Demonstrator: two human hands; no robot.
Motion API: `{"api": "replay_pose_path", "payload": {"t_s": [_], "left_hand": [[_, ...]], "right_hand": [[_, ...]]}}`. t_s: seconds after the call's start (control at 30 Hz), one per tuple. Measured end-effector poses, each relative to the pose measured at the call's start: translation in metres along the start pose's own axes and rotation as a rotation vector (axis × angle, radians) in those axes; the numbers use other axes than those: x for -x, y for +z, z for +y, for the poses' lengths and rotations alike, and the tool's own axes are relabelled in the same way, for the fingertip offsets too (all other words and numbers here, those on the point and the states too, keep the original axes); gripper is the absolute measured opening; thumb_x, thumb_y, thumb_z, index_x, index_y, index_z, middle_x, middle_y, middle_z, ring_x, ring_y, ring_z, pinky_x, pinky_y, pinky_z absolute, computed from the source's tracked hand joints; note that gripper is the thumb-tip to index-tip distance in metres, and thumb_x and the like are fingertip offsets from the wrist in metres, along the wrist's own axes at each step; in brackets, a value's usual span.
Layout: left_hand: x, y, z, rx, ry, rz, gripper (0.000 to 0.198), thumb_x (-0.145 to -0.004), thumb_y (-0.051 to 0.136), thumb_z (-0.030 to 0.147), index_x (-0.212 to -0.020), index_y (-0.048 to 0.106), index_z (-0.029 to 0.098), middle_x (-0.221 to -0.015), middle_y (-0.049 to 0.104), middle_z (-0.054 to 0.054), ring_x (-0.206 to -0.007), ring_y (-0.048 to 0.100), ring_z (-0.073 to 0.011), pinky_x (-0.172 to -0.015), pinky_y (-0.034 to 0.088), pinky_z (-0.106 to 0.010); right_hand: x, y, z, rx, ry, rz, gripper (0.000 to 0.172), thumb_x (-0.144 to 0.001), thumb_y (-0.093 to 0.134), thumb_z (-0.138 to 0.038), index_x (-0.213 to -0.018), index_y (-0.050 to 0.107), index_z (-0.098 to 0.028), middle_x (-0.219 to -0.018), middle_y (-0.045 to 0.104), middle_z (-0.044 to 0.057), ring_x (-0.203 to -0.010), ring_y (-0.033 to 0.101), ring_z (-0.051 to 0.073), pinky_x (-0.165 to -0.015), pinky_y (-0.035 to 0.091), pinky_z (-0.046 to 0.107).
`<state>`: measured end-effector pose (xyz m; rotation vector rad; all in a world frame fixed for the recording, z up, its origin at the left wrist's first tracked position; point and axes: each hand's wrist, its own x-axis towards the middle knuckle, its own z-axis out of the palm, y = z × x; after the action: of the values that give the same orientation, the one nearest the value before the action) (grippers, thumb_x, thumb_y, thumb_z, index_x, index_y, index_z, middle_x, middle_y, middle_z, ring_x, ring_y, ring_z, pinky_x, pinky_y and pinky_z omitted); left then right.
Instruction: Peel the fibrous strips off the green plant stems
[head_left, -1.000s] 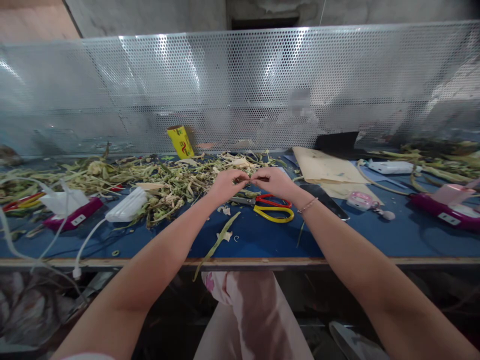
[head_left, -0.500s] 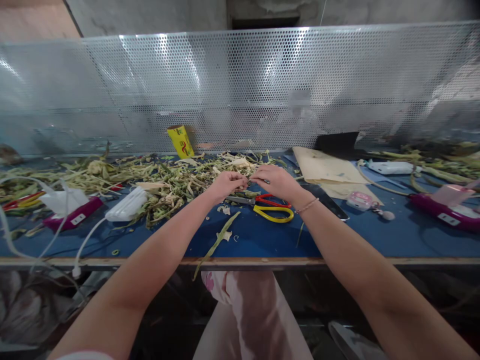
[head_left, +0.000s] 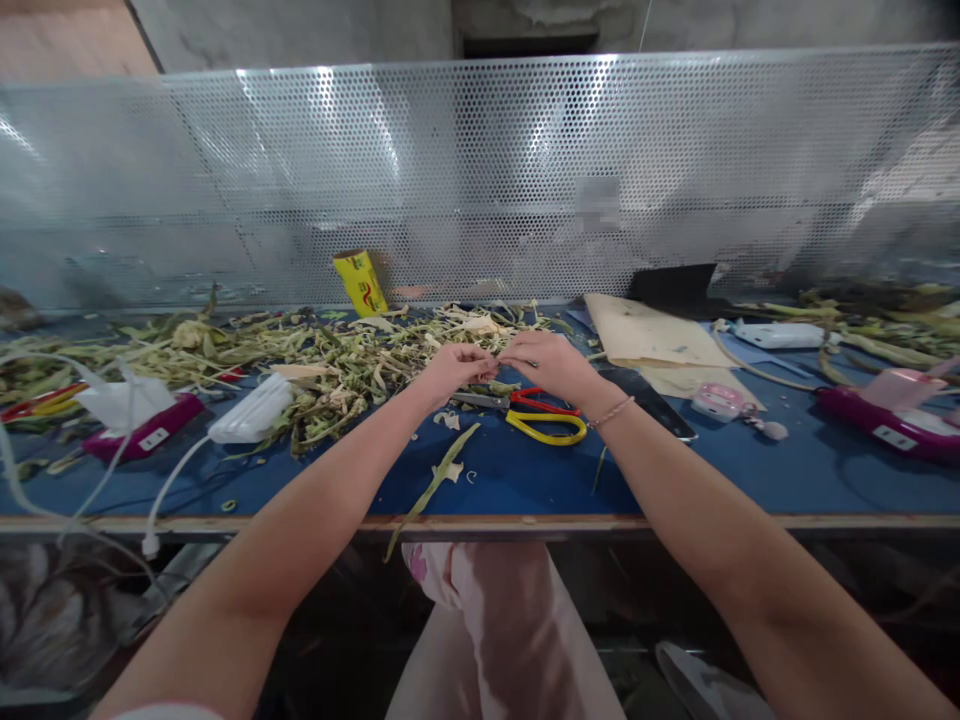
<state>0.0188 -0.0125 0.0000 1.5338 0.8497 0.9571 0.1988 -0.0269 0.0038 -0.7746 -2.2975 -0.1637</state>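
Over the front edge of a heap of dried green plant pieces (head_left: 360, 370), my left hand (head_left: 459, 370) and my right hand (head_left: 546, 362) meet fingertip to fingertip. Both are closed in a pinch; whatever lies between the fingers is too small to make out. A small dark piece shows at the fingers of my right hand. Just below the hands lie scissors (head_left: 547, 428) with one red and one yellow handle loop, their blades pointing left. A long green stem (head_left: 435, 485) rests nearer to me, its tip hanging over the table edge.
A yellow box (head_left: 360, 283) leans by the perforated metal screen (head_left: 465, 180). To the left are a white power bank (head_left: 253, 408) and a purple power strip (head_left: 150, 430). On the right lie a phone (head_left: 652, 405), brown paper (head_left: 660, 335), a pink case (head_left: 718, 401) and another purple strip (head_left: 892, 430).
My hands stay fingertip to fingertip in nearly the same spot, with only slight finger movement. The whole view has shifted a little. Scissors and stem lie as before.
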Motion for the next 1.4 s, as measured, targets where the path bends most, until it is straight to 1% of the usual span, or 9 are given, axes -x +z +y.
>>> {"api": "replay_pose_path", "payload": {"t_s": [0.1,0.3,0.43,0.53,0.7,0.9,1.13,1.3,1.4], "left_hand": [[0.001,-0.001,0.003,-0.061,0.03,0.002,0.02,-0.056,0.072,0.028,-0.063,0.063,0.012,-0.057,0.062,-0.002,-0.055,0.055,-0.0088,-0.06,0.045,-0.024],[-0.003,-0.005,-0.001,-0.09,0.089,0.084,0.016,-0.057,0.069,0.025,-0.066,0.062,0.012,-0.06,0.063,-0.001,-0.059,0.057,-0.0092,-0.066,0.047,-0.026],[-0.003,-0.004,-0.002,-0.182,0.113,0.145,0.023,-0.053,0.071,0.025,-0.071,0.063,0.013,-0.061,0.062,0.0,-0.059,0.056,-0.01,-0.065,0.047,-0.027],[-0.001,-0.002,0.001,-0.221,0.114,0.181,0.023,-0.053,0.071,0.027,-0.07,0.063,0.014,-0.06,0.062,0.0,-0.06,0.057,-0.0113,-0.065,0.046,-0.028],[0.0,-0.002,0.0,-0.105,0.13,0.191,0.024,-0.052,0.072,0.031,-0.066,0.063,0.013,-0.058,0.061,0.0,-0.057,0.055,-0.0097,-0.063,0.045,-0.026],[-0.003,0.0,-0.002,0.157,0.053,0.205,0.028,-0.047,0.076,0.031,-0.064,0.065,0.012,-0.059,0.063,-0.001,-0.056,0.055,-0.0089,-0.062,0.045,-0.026],[-0.001,0.001,-0.001,0.114,0.038,0.188,0.024,-0.055,0.072,0.029,-0.071,0.068,0.012,-0.066,0.066,-0.003,-0.057,0.056,-0.0085,-0.066,0.046,-0.028],[-0.002,0.0,-0.003,0.085,0.062,0.179,0.025,-0.058,0.07,0.03,-0.075,0.068,0.012,-0.068,0.067,-0.004,-0.059,0.057,-0.0101,-0.069,0.048,-0.03],[-0.003,0.0,-0.004,0.12,0.07,0.217,0.027,-0.055,0.072,0.03,-0.074,0.068,0.012,-0.068,0.067,-0.004,-0.061,0.059,-0.0113,-0.07,0.048,-0.031]], "right_hand": [[-0.001,0.0,-0.001,-0.085,0.094,0.06,0.019,-0.081,0.05,-0.026,-0.082,0.068,-0.02,-0.08,0.066,0.006,-0.079,0.058,0.018,-0.075,0.047,0.034],[-0.004,0.0,-0.001,-0.509,0.538,0.266,0.02,-0.07,0.06,-0.031,-0.081,0.065,-0.015,-0.071,0.064,0.005,-0.067,0.06,0.016,-0.066,0.05,0.032],[-0.007,0.006,0.0,-0.813,0.578,0.355,0.029,-0.068,0.061,-0.03,-0.094,0.055,-0.018,-0.063,0.057,-0.002,-0.063,0.059,0.012,-0.069,0.051,0.031],[-0.008,0.011,0.001,-0.898,0.56,0.381,0.033,-0.071,0.057,-0.029,-0.102,0.047,-0.021,-0.066,0.053,-0.004,-0.066,0.058,0.012,-0.07,0.051,0.03],[-0.008,0.012,0.001,-0.797,0.517,0.473,0.025,-0.074,0.051,-0.025,-0.099,0.047,-0.023,-0.087,0.053,0.002,-0.074,0.055,0.012,-0.067,0.049,0.027],[-0.008,0.008,-0.005,-0.624,0.483,0.479,0.023,-0.071,0.054,-0.023,-0.093,0.049,-0.021,-0.091,0.054,0.004,-0.079,0.055,0.013,-0.07,0.047,0.028],[-0.008,0.009,-0.007,-0.529,0.487,0.479,0.02,-0.074,0.052,-0.024,-0.094,0.051,-0.02,-0.085,0.057,0.004,-0.077,0.056,0.014,-0.069,0.048,0.029],[-0.007,0.006,-0.008,-0.386,0.432,0.484,0.036,-0.077,0.049,-0.022,-0.113,0.047,-0.023,-0.1,0.053,0.008,-0.077,0.055,0.014,-0.064,0.05,0.029],[-0.007,0.005,-0.011,-0.298,0.404,0.482,0.032,-0.078,0.049,-0.021,-0.109,0.051,-0.024,-0.103,0.05,0.008,-0.077,0.055,0.015,-0.063,0.051,0.03]]}}
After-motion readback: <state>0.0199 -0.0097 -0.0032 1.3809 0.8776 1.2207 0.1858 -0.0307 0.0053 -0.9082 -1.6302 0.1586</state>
